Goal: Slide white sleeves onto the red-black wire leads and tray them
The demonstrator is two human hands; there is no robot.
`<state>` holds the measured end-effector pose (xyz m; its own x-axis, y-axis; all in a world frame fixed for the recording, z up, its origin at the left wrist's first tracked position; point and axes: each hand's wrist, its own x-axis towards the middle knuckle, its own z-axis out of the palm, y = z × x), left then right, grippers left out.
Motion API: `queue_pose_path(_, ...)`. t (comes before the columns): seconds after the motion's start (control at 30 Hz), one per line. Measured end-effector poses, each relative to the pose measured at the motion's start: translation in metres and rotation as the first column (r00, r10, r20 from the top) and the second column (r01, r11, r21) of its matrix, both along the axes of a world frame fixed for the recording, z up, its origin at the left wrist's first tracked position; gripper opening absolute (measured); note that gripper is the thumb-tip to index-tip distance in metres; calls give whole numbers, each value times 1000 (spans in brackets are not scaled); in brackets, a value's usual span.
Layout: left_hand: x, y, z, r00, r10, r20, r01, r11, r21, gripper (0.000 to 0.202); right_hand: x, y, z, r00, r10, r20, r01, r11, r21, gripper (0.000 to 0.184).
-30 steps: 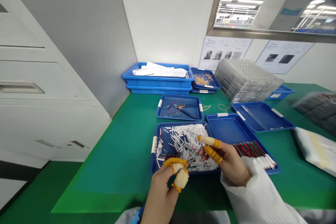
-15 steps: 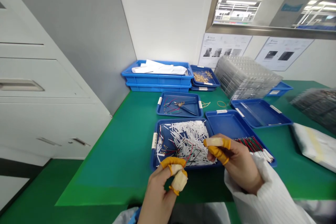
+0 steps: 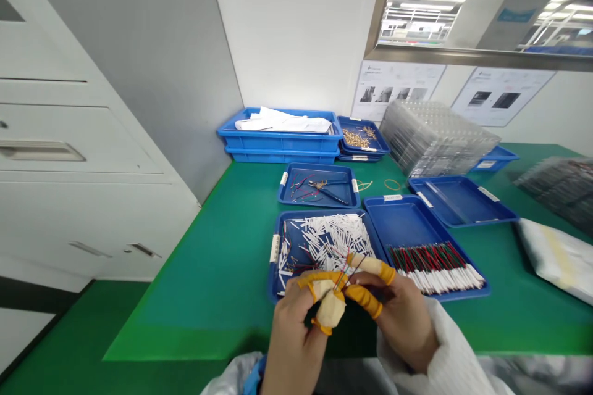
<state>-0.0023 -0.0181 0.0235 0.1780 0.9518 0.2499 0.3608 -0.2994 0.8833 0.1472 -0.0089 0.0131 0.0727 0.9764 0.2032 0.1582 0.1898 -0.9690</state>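
Note:
My left hand (image 3: 294, 336) and my right hand (image 3: 401, 324) meet just above the front rim of a blue tray (image 3: 319, 213), their fingers wrapped in yellow finger cots and white padding. A small bunch of thin red, green and dark wires (image 3: 345, 271) sticks up from my left fingers, and my right fingertips close in on either side of it. The tray holds a loose heap of white-sleeved wires (image 3: 324, 244). To the right, a second blue tray (image 3: 398, 225) holds neat rows of red and green wires (image 3: 433, 262) with white ends.
Farther back on the green mat stand a small blue tray with pliers (image 3: 318, 186), stacked blue crates with white paper (image 3: 280, 136), a tray of brass pins (image 3: 361, 139), clear plastic trays (image 3: 435, 139) and another blue tray (image 3: 463, 200). A white packet (image 3: 556, 259) lies at right.
My right hand has moved left from above the rows of wires and now meets my left hand at the wire bunch. The rows in the right tray are now uncovered.

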Motion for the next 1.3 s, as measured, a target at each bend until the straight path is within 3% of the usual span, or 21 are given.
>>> queue_pose_path(0.07, -1, 1, 0, 999, -7, -47, 9, 999, 38, 25, 1, -2, 2, 982, 6, 189, -19, 998, 67, 15)
queue_pose_path(0.13, -3, 2, -2, 998, -6, -68, 10, 998, 60, 29, 4, -2, 4, 970, 43, 238, -69, 992, 102, 14)
queue_pose_path(0.23, -8, 1, -5, 996, 11, -92, -6, 999, 52, 34, 10, 2, 8, 995, 91, 49, -94, 994, 57, 15)
queue_pose_path(0.33, -14, -4, -9, 992, 17, -125, -13, 999, 38, 37, 17, 6, 16, 971, 40, -235, -36, 999, 20, 16)
queue_pose_path(0.43, -17, -8, -12, 990, 5, -141, -1, 1000, 24, 39, 19, 6, 26, 946, -10, -324, 20, 999, 30, 17)
queue_pose_path(0.7, -15, -7, -11, 994, -10, -110, 16, 998, 58, 25, 17, 1, 32, 962, -7, -273, 18, 999, 36, 20)
queue_pose_path(1.13, -15, -9, -14, 997, -1, -74, 4, 999, 36, 34, 19, 0, 32, 975, -31, -218, 38, 999, 31, 21)
queue_pose_path(1.3, -13, -9, -10, 999, 15, -45, -13, 999, 40, 36, 15, -2, 30, 986, 17, -168, -15, 1000, 13, 16)
